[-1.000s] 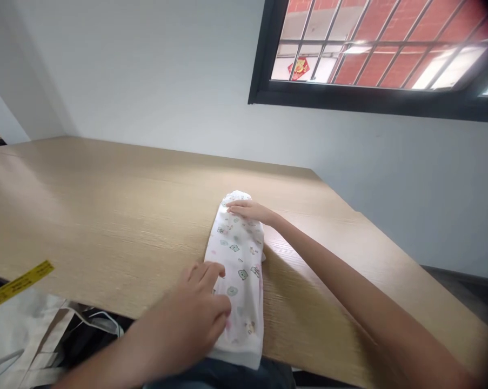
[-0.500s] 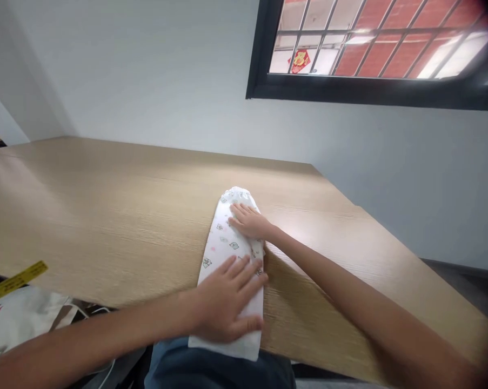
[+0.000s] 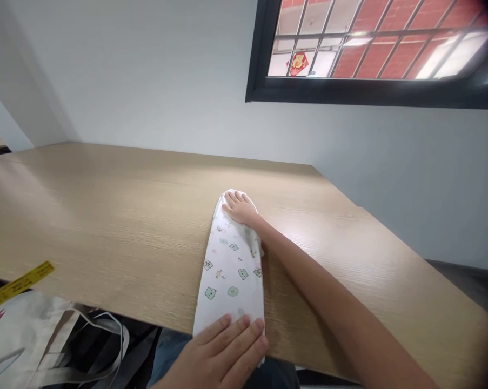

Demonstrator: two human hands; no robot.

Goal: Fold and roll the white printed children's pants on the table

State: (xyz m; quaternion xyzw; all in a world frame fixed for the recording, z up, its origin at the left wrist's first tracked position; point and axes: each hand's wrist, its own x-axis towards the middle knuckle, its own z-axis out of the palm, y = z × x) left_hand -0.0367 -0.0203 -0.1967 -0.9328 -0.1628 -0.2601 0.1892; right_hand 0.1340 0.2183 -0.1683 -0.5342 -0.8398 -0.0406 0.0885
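Fingers [image 3: 244, 332] of the left hand [image 3: 215, 351] and right hand [image 3: 238, 208] lie spread flat, gripping nothing, on the printed white cloth [image 3: 231, 275].

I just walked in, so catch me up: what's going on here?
A person is smoothing a long folded white cloth printed with small green cartoon animals on a wooden table. Their right hand lies flat on its far end, and their left hand lies flat on its near end, by the table's edge.

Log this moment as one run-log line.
left hand: flat on near end of long folded white cartoon-print cloth | right hand: flat on far end | surface: light wood-grain table
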